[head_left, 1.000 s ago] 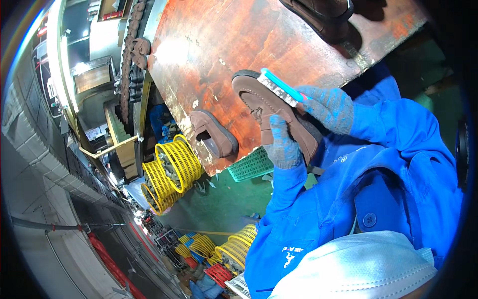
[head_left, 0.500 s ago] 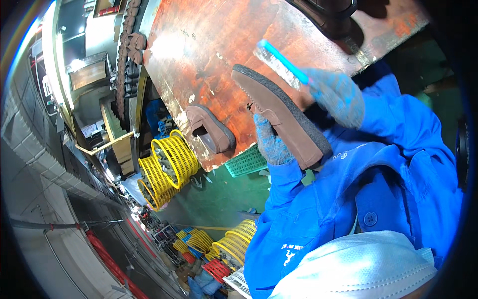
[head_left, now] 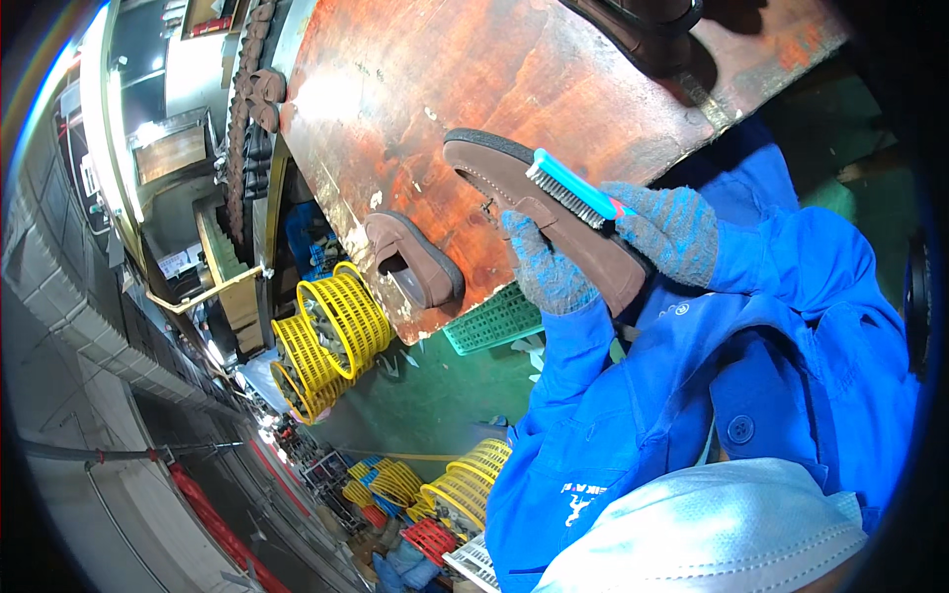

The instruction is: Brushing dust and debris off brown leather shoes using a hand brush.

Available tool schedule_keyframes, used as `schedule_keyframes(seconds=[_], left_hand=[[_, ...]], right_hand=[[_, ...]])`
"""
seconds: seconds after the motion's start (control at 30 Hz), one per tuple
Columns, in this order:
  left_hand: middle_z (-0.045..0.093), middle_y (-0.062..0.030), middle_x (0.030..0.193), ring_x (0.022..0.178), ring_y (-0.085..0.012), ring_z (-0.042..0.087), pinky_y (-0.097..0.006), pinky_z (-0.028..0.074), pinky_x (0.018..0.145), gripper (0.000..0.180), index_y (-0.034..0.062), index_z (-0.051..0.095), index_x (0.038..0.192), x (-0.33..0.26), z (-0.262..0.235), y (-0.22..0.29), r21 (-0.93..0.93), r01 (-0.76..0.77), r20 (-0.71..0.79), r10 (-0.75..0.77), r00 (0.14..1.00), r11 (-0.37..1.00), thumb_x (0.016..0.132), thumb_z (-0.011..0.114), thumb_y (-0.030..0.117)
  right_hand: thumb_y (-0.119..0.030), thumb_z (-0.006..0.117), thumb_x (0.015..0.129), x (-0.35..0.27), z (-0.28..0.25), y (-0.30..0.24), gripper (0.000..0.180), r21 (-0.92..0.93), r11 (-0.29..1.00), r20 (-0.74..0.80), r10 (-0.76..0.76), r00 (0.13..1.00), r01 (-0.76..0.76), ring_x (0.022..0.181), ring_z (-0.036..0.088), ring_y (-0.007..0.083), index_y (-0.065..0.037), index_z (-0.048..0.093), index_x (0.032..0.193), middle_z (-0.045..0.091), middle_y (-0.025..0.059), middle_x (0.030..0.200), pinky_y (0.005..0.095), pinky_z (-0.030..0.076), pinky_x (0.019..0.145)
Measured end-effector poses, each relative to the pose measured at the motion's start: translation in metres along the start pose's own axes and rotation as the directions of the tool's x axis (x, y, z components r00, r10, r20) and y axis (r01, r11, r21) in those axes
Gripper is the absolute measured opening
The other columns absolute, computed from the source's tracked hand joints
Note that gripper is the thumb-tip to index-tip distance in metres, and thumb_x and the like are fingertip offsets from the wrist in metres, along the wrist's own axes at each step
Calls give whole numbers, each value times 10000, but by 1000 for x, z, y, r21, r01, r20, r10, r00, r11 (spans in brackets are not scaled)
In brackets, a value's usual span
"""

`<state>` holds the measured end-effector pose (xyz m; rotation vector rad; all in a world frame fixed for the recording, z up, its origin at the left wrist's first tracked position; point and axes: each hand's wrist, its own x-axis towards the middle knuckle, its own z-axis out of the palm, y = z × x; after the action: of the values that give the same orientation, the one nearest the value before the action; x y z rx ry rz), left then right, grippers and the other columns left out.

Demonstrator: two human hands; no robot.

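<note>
Lowered since a moment ago, the teal brush (head_left: pixel 571 190) meets the brown shoe (head_left: pixel 539 212), right hand (head_left: pixel 672 235) fingers clenched on it, left hand (head_left: pixel 546 272) cupping the shoe above the table (head_left: pixel 474 89); short, even strokes would serve best.

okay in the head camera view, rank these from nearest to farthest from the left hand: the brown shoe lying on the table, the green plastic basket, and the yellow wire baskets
Measured from the left hand:
1. Green plastic basket, just below and to the left of the hand, under the table edge.
2. Brown shoe lying on the table, farther left, at the edge of the wooden table.
3. Yellow wire baskets, farthest left, on the floor.
</note>
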<state>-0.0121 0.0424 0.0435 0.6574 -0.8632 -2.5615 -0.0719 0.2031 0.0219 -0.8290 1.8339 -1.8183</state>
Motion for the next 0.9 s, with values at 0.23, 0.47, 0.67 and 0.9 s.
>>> schedule_keyframes(seconds=[0.23, 0.47, 0.67, 0.9], left_hand=[[640, -116, 1098, 899, -219, 649, -350, 574, 737, 456, 58, 507, 1336, -5, 5, -11, 430, -202, -9, 228, 974, 880, 1023, 501, 389], [631, -40, 809, 535, -134, 559, -265, 427, 381, 425, 94, 585, 1132, -12, -1, 16, 396, 133, -124, -90, 988, 908, 984, 538, 490], [662, -90, 1044, 881, -242, 660, -379, 576, 705, 484, 70, 578, 1219, 0, -9, 2, 400, -57, -210, 152, 966, 915, 955, 593, 475], [634, -87, 1088, 954, -210, 619, -358, 532, 809, 430, 44, 589, 1241, -10, -3, 10, 546, -113, -30, 154, 988, 830, 953, 633, 361]], right_hand=[[-314, 426, 1044, 16, -3, 10, 408, -236, 972, -18, -5, 1000, 1, 902, 706, 312, -61, 547, 1341, 674, 184, 1122, 349, 565, 760], [-412, 486, 1001, 63, -13, -15, 446, -443, 887, 51, -117, 992, 128, 784, 681, 382, -75, 626, 1258, 694, 211, 920, 423, 545, 684], [-428, 525, 983, 68, -13, -9, 456, -375, 920, 23, -111, 994, 111, 757, 684, 374, -72, 640, 1245, 690, 223, 876, 426, 543, 662], [-269, 590, 955, 56, -18, -6, 357, -530, 807, 10, -300, 954, 260, 674, 680, 342, -34, 628, 1221, 694, 196, 958, 394, 543, 575]])
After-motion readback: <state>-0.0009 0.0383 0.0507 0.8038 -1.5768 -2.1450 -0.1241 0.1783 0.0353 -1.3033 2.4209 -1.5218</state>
